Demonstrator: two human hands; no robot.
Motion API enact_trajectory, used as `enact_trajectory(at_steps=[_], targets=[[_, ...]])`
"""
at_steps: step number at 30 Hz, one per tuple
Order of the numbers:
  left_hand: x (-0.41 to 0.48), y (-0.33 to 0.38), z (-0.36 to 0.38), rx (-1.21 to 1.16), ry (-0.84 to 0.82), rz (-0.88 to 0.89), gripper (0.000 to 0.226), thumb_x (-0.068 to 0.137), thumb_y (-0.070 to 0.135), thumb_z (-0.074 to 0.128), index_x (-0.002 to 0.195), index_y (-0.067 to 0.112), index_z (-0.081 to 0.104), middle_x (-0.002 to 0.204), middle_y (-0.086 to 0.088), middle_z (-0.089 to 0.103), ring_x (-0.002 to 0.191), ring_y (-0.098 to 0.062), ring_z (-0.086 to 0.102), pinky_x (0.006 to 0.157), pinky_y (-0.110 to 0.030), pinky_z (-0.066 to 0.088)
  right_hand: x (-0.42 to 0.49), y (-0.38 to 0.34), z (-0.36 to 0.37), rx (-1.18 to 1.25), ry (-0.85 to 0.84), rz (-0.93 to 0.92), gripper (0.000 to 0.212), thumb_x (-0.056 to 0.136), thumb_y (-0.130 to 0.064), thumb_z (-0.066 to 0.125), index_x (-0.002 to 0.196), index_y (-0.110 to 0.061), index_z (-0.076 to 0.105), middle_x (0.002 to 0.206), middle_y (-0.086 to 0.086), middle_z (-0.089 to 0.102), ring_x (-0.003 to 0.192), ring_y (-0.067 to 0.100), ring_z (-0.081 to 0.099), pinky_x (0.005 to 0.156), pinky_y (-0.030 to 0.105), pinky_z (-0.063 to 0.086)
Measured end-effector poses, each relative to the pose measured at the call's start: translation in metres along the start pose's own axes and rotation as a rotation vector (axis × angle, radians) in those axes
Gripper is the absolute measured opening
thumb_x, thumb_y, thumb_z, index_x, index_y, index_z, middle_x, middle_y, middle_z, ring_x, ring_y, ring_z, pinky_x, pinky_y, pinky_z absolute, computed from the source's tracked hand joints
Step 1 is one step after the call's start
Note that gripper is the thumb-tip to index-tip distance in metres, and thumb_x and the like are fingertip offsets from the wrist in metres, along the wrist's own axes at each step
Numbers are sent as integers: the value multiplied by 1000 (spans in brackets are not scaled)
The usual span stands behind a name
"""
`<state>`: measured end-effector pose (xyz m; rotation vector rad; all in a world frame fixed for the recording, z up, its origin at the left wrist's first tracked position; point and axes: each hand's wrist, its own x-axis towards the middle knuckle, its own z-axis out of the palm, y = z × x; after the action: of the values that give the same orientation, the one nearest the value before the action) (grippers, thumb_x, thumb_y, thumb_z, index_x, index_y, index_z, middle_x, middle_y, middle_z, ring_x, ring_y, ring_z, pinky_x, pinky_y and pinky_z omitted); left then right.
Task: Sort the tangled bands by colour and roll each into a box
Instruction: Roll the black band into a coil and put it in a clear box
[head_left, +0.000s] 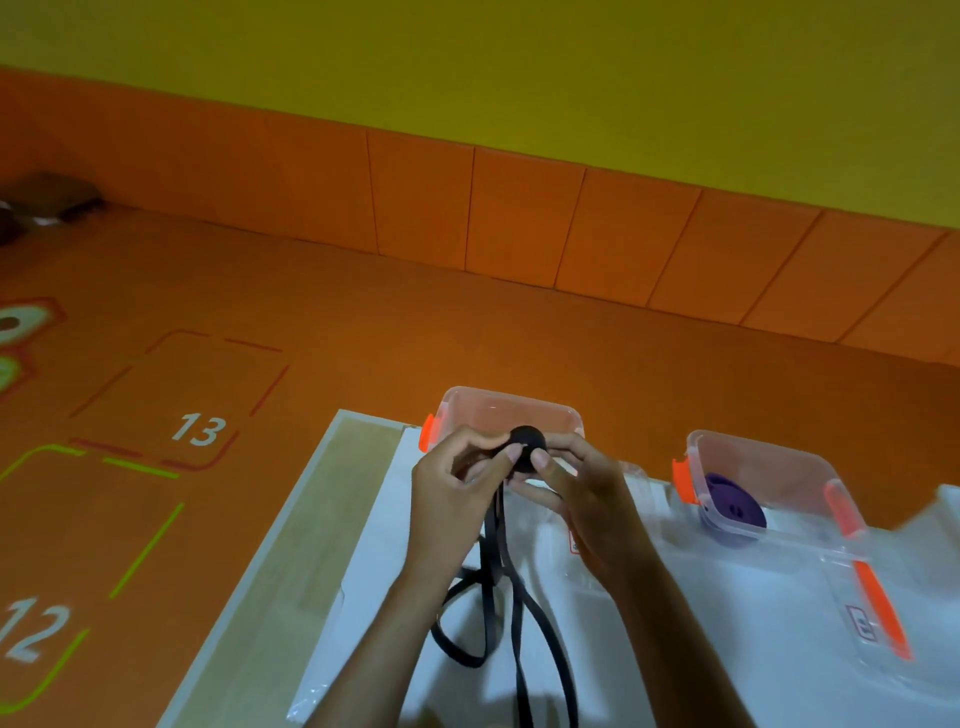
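Two hands wind a black band (527, 448) into a tight coil, held up off the table (291, 561). The left hand (457, 491) pinches the coil's left edge between thumb and forefinger. The right hand (584, 493) holds the other side, its thumb pressed flat on the coil's face and its fingers curled behind. Both hands therefore grasp the same band, and neither is free.

The unwound tail (519, 597) drops straight down from the grip toward the person. It runs lengthwise away from the coil and ends in loose loops on the white sheet below the wrists. Much of the band appears not yet rolled, so the winding step looks only partly done.

An open box (498, 410) with orange latches stands directly beyond the grip, close behind the fingertips, and nothing is visible inside it. The coil sits between the two hands, and neither is clearly nearer the box. A second box (779, 462), off to the right of the grip and well apart, holds a rolled purple band (732, 506), with a clear lid (872, 597) lying in front of it. The coming move likely turns on drawing the tail up into the coil, then carrying it forward over the near rim.
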<state>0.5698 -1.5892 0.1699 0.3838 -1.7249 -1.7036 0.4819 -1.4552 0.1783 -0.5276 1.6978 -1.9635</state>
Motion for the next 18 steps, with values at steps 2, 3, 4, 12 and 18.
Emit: enact_trajectory(at_steps=[2, 3, 4, 12, 18], targets=[[5, -3, -7, -24, -89, -25, 22, 92, 13, 82, 103, 32, 82, 102, 8, 81, 100, -14, 76, 87, -23, 60, -2, 0, 1, 54, -9, -6, 18, 105, -5, 62, 120, 2, 67, 118, 21, 74, 110, 39, 75, 94, 49, 62], [8, -3, -11, -19, -148, -40, 26, 92, 13, 81, 109, 32, 83, 106, 6, 80, 104, -17, 76, 91, -26, 60, -3, 1, 1, 88, -22, -17, 22, 104, -7, 62, 125, 2, 64, 122, 23, 73, 113, 40, 73, 95, 51, 62], [11, -3, -14, 1, -197, -49, 30, 93, 12, 80, 114, 33, 82, 108, 5, 79, 105, -18, 74, 91, -27, 59, -5, 0, 0, 113, -38, -27, 27, 103, -9, 64, 128, 1, 62, 125, 24, 72, 115, 41, 72, 96, 52, 61], [19, 8, -20, 62, -190, 25, 29, 94, 15, 79, 117, 32, 79, 111, 11, 78, 109, -15, 73, 93, -25, 58, 8, -11, 5, -87, 73, -15, 14, 99, -24, 71, 109, -15, 76, 110, 15, 77, 94, 26, 79, 70, 31, 64], [28, 16, -21, -32, -136, -3, 14, 91, 9, 81, 103, 16, 78, 104, 6, 79, 100, -9, 75, 84, -18, 56, 4, -13, 16, 112, 70, -58, 34, 99, -22, 66, 121, 4, 64, 116, 18, 76, 106, 37, 77, 91, 44, 64]])
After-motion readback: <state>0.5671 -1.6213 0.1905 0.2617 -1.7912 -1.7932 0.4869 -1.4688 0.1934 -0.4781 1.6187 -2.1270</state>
